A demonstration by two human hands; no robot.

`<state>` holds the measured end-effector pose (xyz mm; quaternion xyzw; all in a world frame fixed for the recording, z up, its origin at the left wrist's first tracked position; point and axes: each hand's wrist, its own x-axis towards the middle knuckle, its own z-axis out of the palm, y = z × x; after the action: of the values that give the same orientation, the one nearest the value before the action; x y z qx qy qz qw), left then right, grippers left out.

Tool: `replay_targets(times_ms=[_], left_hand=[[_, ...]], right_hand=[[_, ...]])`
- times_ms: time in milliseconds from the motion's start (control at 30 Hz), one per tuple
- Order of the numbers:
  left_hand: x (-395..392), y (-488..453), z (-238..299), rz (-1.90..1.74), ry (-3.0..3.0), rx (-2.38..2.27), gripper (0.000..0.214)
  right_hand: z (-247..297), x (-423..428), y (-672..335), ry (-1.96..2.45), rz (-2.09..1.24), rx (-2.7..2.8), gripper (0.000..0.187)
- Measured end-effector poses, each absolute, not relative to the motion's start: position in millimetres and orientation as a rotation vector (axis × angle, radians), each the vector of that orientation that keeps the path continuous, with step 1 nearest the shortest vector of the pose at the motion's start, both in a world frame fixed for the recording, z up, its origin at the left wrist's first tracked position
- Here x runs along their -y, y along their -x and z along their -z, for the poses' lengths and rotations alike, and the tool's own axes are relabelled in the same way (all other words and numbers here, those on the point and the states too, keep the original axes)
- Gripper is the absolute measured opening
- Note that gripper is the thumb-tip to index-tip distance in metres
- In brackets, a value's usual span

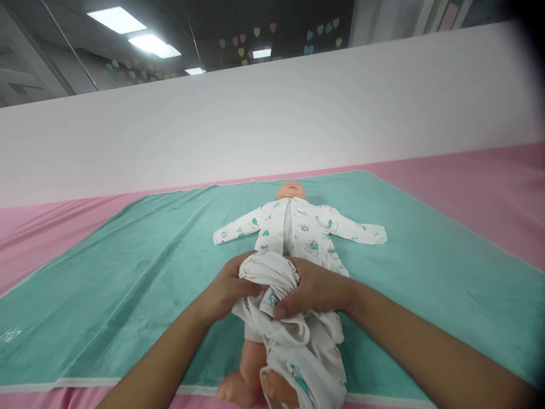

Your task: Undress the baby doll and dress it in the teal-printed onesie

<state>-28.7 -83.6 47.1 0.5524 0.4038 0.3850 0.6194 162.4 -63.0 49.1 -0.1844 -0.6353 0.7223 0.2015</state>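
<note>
A baby doll [292,189] lies on its back, head away from me, in a white printed baby jacket [313,230] with both sleeves spread out. My left hand [232,287] and my right hand [313,287] both grip a bunched pair of white printed baby pants [306,352] over the doll's middle. My right thumb presses on a gathered fold; some fingers of each hand are hidden under the cloth. One bare leg [251,363] shows at the left. On the other side the pants cover the leg, with the foot [279,386] poking out at the bottom.
The doll lies on a green mat [140,301] with a pale edge, laid over a pink sheet [489,193]. Behind it rises a white wall panel [255,125]. Above that is dark glass with heart stickers [256,32] and reflected ceiling lights [117,20].
</note>
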Motion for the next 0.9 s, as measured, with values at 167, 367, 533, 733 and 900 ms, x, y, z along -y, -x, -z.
replay_targets(times_ms=[167, 367, 533, 733, 900], left_hand=[[83.8, 28.7, -47.0, -0.899, -1.277, -0.918, 0.023], [82.4, 30.3, -41.7, -0.896, -1.205, -0.874, 0.023], [81.5, 30.4, -40.3, -0.903, -1.210, -0.858, 0.024], [81.0, 31.3, -39.3, -0.892, -1.213, -0.857, 0.024], [81.1, 31.6, -40.1, -0.890, -1.201, -0.882, 0.025]], right_hand=[[-49.0, 62.9, -162.5, 0.513, -2.001, 1.793, 0.048], [-49.9, 62.9, -162.4, 0.513, -2.000, 1.809, 0.041], [-49.3, 63.2, -163.1, 0.543, -1.988, 1.808, 0.045], [-45.1, 62.7, -164.4, 0.488, -1.963, 1.819, 0.038], [-41.1, 63.0, -165.0, 0.541, -1.934, 1.790, 0.029]])
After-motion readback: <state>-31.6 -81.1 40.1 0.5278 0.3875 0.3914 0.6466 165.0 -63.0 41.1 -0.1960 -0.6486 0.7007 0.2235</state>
